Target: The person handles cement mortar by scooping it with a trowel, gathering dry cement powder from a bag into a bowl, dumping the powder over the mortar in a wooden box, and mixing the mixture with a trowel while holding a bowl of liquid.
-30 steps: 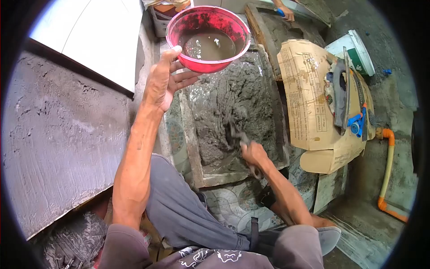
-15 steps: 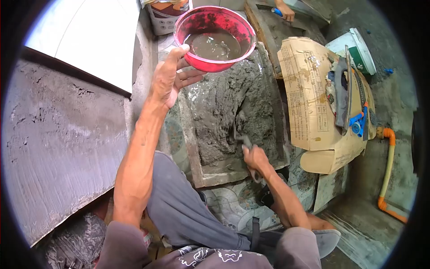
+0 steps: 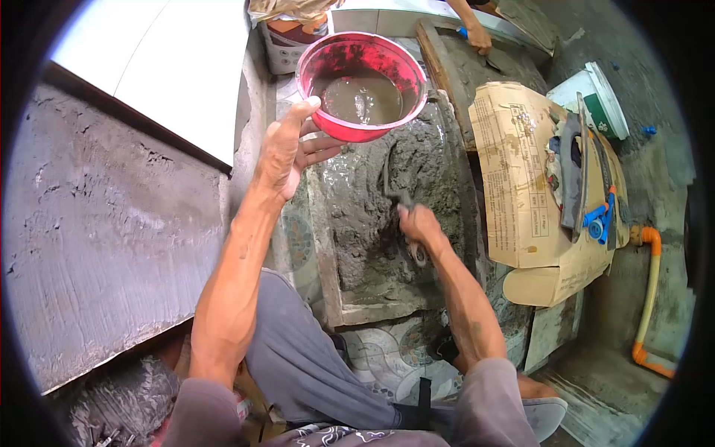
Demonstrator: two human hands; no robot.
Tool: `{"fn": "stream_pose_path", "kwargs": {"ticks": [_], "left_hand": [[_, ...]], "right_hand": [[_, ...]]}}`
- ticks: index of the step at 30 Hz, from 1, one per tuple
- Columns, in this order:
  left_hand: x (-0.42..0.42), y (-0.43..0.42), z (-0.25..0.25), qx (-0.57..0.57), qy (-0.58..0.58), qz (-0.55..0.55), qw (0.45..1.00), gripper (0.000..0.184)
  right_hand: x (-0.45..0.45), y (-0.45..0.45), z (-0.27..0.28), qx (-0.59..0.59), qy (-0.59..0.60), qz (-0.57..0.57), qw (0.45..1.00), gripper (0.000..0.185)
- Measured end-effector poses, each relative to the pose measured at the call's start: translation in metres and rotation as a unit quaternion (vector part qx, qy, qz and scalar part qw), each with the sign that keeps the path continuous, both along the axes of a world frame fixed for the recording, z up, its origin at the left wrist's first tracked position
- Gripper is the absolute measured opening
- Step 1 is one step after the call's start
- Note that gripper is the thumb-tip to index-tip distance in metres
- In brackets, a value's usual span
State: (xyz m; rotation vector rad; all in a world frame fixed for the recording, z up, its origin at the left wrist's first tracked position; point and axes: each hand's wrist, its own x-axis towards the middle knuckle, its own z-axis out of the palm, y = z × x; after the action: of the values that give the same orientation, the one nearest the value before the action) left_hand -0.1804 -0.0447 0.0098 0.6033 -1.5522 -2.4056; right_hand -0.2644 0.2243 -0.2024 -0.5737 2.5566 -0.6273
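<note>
My left hand (image 3: pixel 287 153) is closed on the rim of a red bowl (image 3: pixel 354 133), thumb over the edge and fingers under its side. Grey, watery liquid lies in the bowl, which hangs over the far end of a shallow trough (image 3: pixel 325 272). Wet grey mortar (image 3: pixel 365 238) fills much of that trough, heaped and furrowed. My right hand (image 3: pixel 421 226) is wrapped round the handle of a trowel (image 3: pixel 400 196). The trowel's blade stands on edge in the mortar, partly buried.
On the right lies flattened cardboard (image 3: pixel 514 201) bearing tools and blue pipe fittings (image 3: pixel 598 222). Behind it are a white bucket (image 3: pixel 592 104) and an orange-and-cream pipe (image 3: pixel 649 290). Another person's hand (image 3: pixel 477 36) works over a second trough. A mortar-covered slab (image 3: pixel 112 238) is at left.
My right hand and the trowel have moved forward through the mortar, away from my body. The bowl stays held in my left hand. The whole view has shifted slightly.
</note>
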Motion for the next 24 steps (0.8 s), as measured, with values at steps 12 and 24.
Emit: {"fn": "stream_pose_path", "kwargs": {"ticks": [12,24], "left_hand": [[-0.013,-0.008,-0.014,0.042,-0.002,0.017,0.999,0.056],[-0.007,-0.010,-0.012,0.022,-0.004,0.016,1.000,0.065]], "right_hand": [[0.032,0.040,0.009,0.135,0.004,0.118,0.984,0.058],[0.033,0.038,0.012,0.136,-0.066,0.070,0.986,0.057]]}}
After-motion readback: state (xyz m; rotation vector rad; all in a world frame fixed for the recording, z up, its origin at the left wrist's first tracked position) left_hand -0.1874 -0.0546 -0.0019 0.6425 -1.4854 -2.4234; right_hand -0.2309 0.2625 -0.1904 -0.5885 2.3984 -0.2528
